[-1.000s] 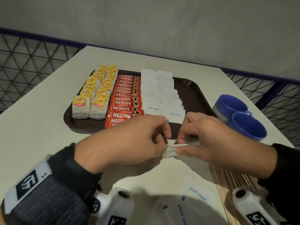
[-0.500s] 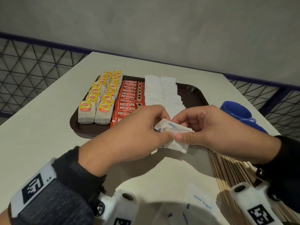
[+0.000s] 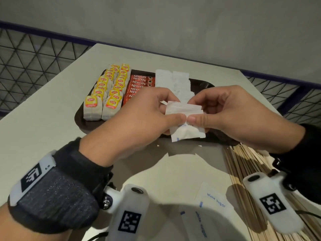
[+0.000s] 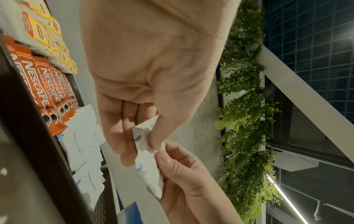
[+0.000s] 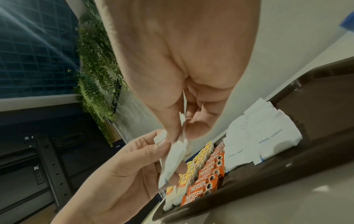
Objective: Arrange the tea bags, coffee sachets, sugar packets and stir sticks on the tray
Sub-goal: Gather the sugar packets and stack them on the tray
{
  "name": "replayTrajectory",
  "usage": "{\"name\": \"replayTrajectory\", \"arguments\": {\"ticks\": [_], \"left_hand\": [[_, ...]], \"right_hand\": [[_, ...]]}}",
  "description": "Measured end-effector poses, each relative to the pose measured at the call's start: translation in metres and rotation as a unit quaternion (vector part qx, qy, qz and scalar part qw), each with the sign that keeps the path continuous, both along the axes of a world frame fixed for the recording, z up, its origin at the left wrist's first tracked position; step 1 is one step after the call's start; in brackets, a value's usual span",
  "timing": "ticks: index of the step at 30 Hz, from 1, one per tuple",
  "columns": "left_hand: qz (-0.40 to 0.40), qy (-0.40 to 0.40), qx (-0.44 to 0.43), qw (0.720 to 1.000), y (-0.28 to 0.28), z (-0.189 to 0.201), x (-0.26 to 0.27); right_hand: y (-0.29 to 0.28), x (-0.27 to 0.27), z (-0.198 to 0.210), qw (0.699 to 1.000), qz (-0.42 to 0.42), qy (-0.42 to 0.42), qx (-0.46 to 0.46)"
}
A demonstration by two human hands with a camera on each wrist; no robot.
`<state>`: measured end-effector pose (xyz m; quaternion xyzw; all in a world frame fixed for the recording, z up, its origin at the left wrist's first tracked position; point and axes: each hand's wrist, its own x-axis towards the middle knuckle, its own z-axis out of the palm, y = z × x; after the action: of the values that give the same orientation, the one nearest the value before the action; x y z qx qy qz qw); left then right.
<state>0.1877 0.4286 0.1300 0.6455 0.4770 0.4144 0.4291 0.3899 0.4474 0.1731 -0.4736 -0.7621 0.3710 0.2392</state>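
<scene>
Both hands hold a small stack of white sugar packets in the air over the front edge of the brown tray. My left hand pinches the stack's left side, my right hand its right side, thumbs nearly touching. The left wrist view shows the packets between both hands' fingers; the right wrist view shows the same packets. On the tray lie two rows of tea bags, a row of red coffee sachets and rows of sugar packets. Wooden stir sticks lie on the table at right.
Two loose sugar packets lie on the pale table near me. The tray's right part is bare. A black mesh railing runs behind the table's left and right edges, and a grey wall stands behind.
Both hands have risen and moved forward with the sugar packets, from low over the table to above the tray's front edge. The packets now stand more upright and face me.
</scene>
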Motion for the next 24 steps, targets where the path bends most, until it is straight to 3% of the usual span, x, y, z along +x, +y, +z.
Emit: {"name": "replayTrajectory", "arguments": {"ticks": [3, 8, 13, 16, 24], "left_hand": [[0.010, 0.003, -0.007, 1.000, -0.001, 0.001, 0.001], [0.048, 0.030, 0.000, 0.998, 0.000, -0.003, 0.007], [0.131, 0.000, 0.023, 0.991, 0.007, 0.002, -0.004], [0.163, -0.033, 0.032, 0.986, 0.010, 0.006, -0.011], [0.190, -0.073, 0.039, 0.978, 0.010, 0.013, -0.015]], "right_hand": [[0.001, -0.003, 0.002, 1.000, 0.015, -0.020, 0.015], [0.016, -0.003, -0.001, 0.986, 0.025, -0.162, 0.043], [0.047, -0.006, -0.025, 0.988, -0.032, -0.146, 0.031], [0.057, -0.011, -0.035, 0.987, -0.021, -0.162, 0.002], [0.068, -0.029, -0.042, 0.972, -0.022, -0.235, -0.009]]}}
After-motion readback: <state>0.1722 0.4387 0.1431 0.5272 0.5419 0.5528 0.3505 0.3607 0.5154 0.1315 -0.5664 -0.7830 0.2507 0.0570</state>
